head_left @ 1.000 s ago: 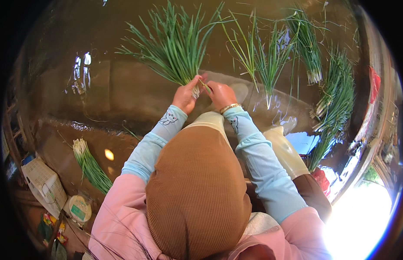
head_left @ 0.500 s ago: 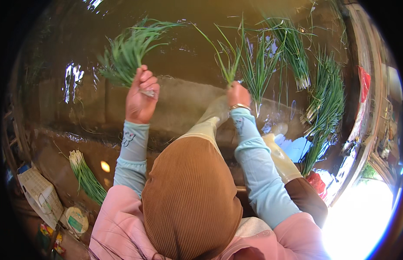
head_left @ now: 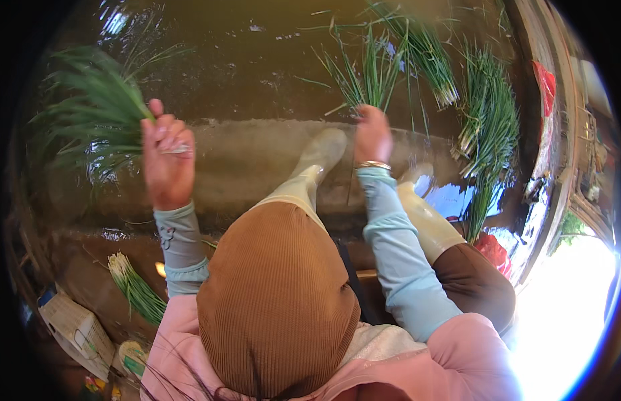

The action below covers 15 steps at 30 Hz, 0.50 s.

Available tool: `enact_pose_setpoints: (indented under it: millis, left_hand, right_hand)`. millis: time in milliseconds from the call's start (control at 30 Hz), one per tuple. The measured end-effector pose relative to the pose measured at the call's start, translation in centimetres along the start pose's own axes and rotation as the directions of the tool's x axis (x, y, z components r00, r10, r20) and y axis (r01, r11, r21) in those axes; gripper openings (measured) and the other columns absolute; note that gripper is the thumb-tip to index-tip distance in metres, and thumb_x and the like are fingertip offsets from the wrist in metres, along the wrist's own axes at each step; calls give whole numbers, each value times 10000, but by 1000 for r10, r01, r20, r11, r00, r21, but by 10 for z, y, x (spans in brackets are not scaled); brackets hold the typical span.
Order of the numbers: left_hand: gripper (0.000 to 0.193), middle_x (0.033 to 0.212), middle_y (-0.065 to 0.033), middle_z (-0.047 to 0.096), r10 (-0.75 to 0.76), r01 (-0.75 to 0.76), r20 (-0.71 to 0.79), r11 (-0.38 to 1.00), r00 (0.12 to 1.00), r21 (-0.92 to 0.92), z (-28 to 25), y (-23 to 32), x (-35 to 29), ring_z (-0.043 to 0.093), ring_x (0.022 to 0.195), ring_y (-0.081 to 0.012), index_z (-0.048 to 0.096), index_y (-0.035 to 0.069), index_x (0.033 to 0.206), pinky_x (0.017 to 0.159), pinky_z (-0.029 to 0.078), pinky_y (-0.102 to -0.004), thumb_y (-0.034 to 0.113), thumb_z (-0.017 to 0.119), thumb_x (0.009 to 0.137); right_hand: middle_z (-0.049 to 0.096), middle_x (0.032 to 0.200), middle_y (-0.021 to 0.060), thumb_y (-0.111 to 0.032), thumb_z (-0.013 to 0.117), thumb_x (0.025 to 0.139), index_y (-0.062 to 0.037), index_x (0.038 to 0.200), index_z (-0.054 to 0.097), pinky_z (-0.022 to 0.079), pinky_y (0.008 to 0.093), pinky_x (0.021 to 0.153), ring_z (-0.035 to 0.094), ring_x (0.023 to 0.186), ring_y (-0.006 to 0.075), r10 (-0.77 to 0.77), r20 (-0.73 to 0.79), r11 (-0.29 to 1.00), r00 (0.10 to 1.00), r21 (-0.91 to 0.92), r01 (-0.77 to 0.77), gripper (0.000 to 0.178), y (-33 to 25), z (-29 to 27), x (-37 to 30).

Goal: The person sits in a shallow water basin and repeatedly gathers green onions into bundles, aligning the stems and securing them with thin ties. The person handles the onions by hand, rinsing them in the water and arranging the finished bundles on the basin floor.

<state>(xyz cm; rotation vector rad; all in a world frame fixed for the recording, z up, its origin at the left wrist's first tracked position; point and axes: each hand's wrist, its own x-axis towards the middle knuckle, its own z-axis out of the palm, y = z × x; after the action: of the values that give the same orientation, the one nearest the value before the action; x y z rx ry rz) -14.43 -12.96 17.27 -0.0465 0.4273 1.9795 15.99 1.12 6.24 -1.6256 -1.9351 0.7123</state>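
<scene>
Well, from where I stand the work looks only partway through, as far as I can judge. A tidy bunch of green onions (head_left: 136,287) lies by itself near the person's left side, white ends neatly together, and a second bundle (head_left: 430,63) rests ahead on the right with its pale ends fairly even. The big heap (head_left: 491,107) at the far right is more tangled and seems not yet dealt with.

The left hand (head_left: 169,160) is closed around the pale ends of a full bunch (head_left: 100,100), held out over the brown water (head_left: 257,73) on the left, leaves fanned and blurred; I'd guess that one is unfinished. The right hand (head_left: 374,137) has its fingers curled beside the lower ends of some loose stalks (head_left: 374,67), but it's smeared by motion, and I can't tell whether it grips any of them.

A second ago both hands were together at the base of that bunch, in front of the knees. Half a second ago they had parted, the right one holding a few yellowish-green stalks. Now the left hand and its bunch are farther out to the left, and the stalks by the right hand lie gathered closer together, while the tidy bunch hasn't really moved
</scene>
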Motion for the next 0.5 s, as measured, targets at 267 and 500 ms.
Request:
enact_pose_setpoints:
  millis: [267,500]
  left_hand:
    - [141,797,25,445,-405,411,-273,911,873,-36,-58,-98,-3,438,674,-59,507,77,1084,628,403,-202,163,533,976]
    - [151,988,-30,585,-372,429,-259,877,891,216,-50,-102,-17,544,829,-92,554,79,1104,731,463,-227,140,543,966]
  right_hand:
    - [655,718,110,-240,679,808,-58,867,658,490,328,611,631,639,208,282,324,955,903,-186,-231,193,98,-50,-10]
    - [642,777,11,-146,652,881,-21,910,661,459,197,614,589,682,70,271,558,619,785,523,-586,129,-2,-41,8]
